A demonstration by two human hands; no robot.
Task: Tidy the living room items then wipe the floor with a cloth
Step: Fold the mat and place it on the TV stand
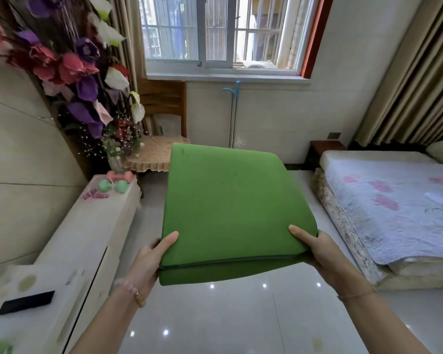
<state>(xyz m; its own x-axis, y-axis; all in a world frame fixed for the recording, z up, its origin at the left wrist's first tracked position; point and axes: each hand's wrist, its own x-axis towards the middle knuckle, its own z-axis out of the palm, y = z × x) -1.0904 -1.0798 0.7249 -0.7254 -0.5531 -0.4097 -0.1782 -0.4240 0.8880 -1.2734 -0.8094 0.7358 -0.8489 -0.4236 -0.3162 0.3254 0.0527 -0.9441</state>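
Where the green cushion is: held above the glossy floor, mid-room, between the tabletop on the left and the bed on the right.
Left grip: holding the cushion's near left corner, thumb on top.
Right grip: holding its near right corner.

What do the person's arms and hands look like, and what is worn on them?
The left forearm and right forearm are bare; no sleeves show. The left hand wears no glove; at its wrist is a bead bracelet of pale pink, with a small gold charm. The right hand is also ungloved; at its wrist is a thin gold-coloured chain.
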